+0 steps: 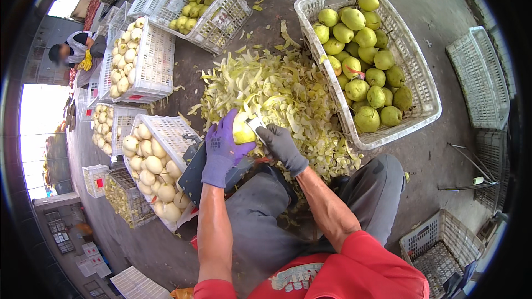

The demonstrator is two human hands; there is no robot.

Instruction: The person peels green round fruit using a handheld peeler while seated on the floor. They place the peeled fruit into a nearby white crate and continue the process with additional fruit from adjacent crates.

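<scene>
My left hand (224, 145), in a purple glove, holds a partly peeled pear (242, 128) from its left side. In my right hand (280, 145), gloved in grey, is a peeler (255, 125) with a pale handle, its head against or very near the pear. Beneath both hands a heap of pear peelings (266, 79) covers the floor. Unpeeled green pears (367, 56) fill much of a white plastic crate (419, 62) at the right. Peeled pears (153, 164) lie heaped in a crate (166, 126) close to my left forearm.
More crates of peeled pears (124, 58) and green pears (193, 10) stand at the left and upper left. A person in yellow gloves (86, 61) sits beyond them. A crate (424, 236) stands at the lower right, and a white crate (480, 77) at the far right.
</scene>
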